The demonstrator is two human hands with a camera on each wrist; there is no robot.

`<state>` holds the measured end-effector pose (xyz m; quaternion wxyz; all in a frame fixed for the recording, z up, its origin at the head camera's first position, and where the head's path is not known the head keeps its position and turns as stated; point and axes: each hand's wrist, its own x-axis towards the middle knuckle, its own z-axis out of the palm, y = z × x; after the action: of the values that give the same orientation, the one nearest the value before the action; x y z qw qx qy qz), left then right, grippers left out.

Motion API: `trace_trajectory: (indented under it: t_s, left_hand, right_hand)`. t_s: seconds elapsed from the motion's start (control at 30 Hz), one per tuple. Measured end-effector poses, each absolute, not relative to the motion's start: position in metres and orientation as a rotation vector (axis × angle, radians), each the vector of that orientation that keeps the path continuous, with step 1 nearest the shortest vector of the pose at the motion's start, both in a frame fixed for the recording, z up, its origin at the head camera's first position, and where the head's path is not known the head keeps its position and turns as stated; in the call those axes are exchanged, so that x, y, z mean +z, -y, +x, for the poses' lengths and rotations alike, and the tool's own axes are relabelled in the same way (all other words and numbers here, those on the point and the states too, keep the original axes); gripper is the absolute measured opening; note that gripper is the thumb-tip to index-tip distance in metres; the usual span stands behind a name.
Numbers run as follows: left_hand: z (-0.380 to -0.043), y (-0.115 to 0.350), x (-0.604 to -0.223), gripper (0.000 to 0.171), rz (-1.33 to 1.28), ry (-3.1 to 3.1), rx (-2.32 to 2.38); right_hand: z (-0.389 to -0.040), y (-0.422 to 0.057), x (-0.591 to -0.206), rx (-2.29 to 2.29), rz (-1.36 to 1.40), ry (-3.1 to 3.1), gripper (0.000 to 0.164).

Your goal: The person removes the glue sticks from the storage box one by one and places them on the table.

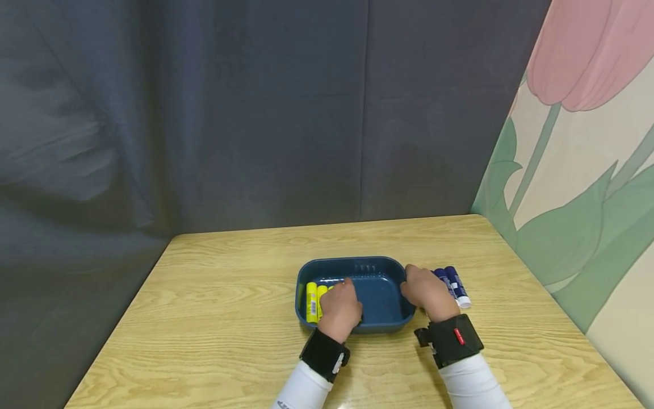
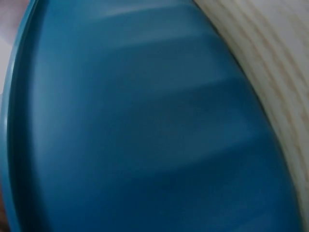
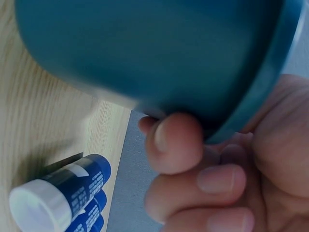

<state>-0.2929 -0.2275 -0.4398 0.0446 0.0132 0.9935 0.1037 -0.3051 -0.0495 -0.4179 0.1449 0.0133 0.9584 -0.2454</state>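
A dark blue plastic tub [image 1: 383, 326] with rounded corners stands on the table. Several yellow glue sticks [image 1: 312, 302] stand side by side at its left end. My left hand [image 1: 341, 305] reaches over the front rim into the tub, right by the yellow sticks, its fingertips hidden; I cannot tell whether it holds one. With curled fingers my right hand [image 1: 428, 291] grips the rim at the tub's right end, fingers [image 3: 176, 145] on the outer wall. In the left wrist view the tub's ribbed front wall [image 2: 145, 116] fills most of the picture.
Just right of my right hand, several dark blue glue sticks [image 1: 457, 287] with white caps lie close together on the wooden table [image 1: 219, 318]. Beyond the table's back edge hangs a dark grey curtain [image 1: 276, 125]. A painted wall [image 1: 587, 227] borders the right side.
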Motion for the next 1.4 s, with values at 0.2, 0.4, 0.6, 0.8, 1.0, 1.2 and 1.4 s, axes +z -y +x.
trace_trajectory:
  t_s: [0.2, 0.4, 0.6, 0.8, 1.0, 1.2, 1.4]
  left_hand:
    - [-0.2944, 0.2282, -0.4393, 0.055, 0.054, -3.031, 0.309]
    - [-0.2958, 0.2306, -0.4421, 0.052, 0.105, -3.089, 0.266]
    - [-0.2969, 0.2309, -0.4443, 0.049, 0.125, -3.106, 0.23]
    - [-0.2968, 0.2303, -0.4421, 0.043, 0.129, -3.103, 0.18]
    - [-0.297, 0.2302, -0.4401, 0.051, 0.1, -3.051, 0.172]
    - [-0.2976, 0.2312, -0.4395, 0.056, 0.102, -3.032, 0.188]
    - [-0.297, 0.2323, -0.4407, 0.057, 0.103, -3.016, 0.248]
  right_hand:
    - [-0.3057, 0.0487, -0.4177, -0.711, 0.031, -2.761, 0.037]
    - [-0.3052, 0.0492, -0.4198, -0.711, 0.042, -2.759, 0.036]
    - [-0.3056, 0.0489, -0.4208, -0.709, 0.029, -2.765, 0.037]
    - [-0.3059, 0.0491, -0.4194, -0.704, 0.041, -2.764, 0.037]
    - [-0.3059, 0.049, -0.4198, -0.706, 0.049, -2.757, 0.037]
    - [-0.3056, 0.0493, -0.4204, -0.715, 0.05, -2.754, 0.038]
    - [-0.3056, 0.0492, -0.4201, -0.711, 0.046, -2.748, 0.039]
